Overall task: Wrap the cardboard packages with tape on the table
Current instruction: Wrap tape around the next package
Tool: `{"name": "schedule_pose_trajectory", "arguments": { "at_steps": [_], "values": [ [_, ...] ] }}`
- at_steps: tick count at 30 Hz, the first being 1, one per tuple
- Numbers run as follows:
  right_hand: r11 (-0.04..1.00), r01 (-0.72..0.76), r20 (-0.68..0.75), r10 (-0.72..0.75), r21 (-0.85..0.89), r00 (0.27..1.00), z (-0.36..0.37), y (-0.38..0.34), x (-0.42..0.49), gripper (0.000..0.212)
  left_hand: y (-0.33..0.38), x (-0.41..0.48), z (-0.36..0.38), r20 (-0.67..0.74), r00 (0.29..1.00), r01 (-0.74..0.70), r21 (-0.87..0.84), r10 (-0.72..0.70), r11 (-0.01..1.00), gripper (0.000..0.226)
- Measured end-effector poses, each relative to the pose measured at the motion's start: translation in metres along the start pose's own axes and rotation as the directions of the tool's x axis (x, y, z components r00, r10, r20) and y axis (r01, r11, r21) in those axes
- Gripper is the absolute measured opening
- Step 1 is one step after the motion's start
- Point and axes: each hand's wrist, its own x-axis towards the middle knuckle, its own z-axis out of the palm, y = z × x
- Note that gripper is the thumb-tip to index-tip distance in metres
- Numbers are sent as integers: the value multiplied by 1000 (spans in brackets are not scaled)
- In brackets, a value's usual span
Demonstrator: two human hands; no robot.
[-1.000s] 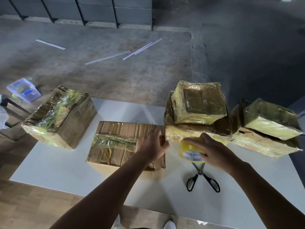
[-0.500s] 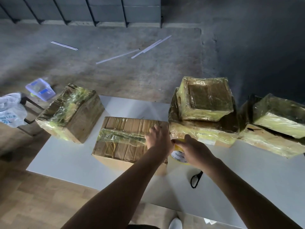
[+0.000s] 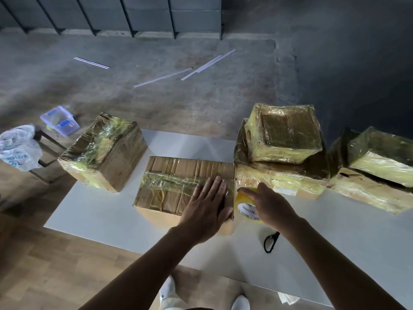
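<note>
Centre box mid-wrap: left hand flat on it, right hand gripping roll. Right-side stacks look done; upper-left box partly taped.

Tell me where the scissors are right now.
In the head view, the scissors lie on the white table, right of centre, just nearer than the tape roll and partly hidden under the wrist of the right hand.

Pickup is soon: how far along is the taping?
Looks done: the left package, the middle stack and the right stack are glossy with tape. In hand: the centre package, one yellowish band across it; the left hand presses flat on it, the right hand grips the tape roll. Left: probably more wraps there.
</note>
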Motion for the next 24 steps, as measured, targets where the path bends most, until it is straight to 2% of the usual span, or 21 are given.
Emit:
{"name": "schedule_pose_trajectory", "arguments": {
  "at_steps": [2,4,6,9,11,14,15,18,21,24],
  "values": [
    [1000,7,2,-7,-14,1000,0,-1,0,64,-10,-9,2,-46,999,3,22,-2,1000,83],
    [1000,0,6,0,-6,1000,1,-1,-3,63,-31,-22,5,-116,988,104,58,-97,993,85],
    [1000,-10,6,10,7,1000,4,-2,-4,64,-53,-31,5,-130,968,229,97,-216,969,87],
    [999,-14,-5,14,34,1000,7,-2,-2,63,-53,-33,-8,-145,951,283,55,-273,958,93],
    [999,-18,-4,18,35,1000,6,-3,-2,64,-32,-26,-17,-97,964,249,10,-246,969,106],
    [999,-25,3,25,24,1000,4,-2,-2,68,3,-16,-18,110,992,56,46,-61,997,111],
    [999,-28,-2,28,31,1000,5,-2,-2,68,8,-13,-16,120,992,19,86,-29,996,113],
    [997,-32,-13,34,75,999,6,-2,-1,67,7,-7,-7,24,999,18,213,-24,977,108],
    [995,-10,-49,15,96,999,7,2,1,63,5,-5,-5,31,999,18,221,-26,975,110],
    [987,13,-111,5,158,994,-1,5,1,59,1,-6,-10,-41,999,14,160,-7,987,104]
  ]
}}
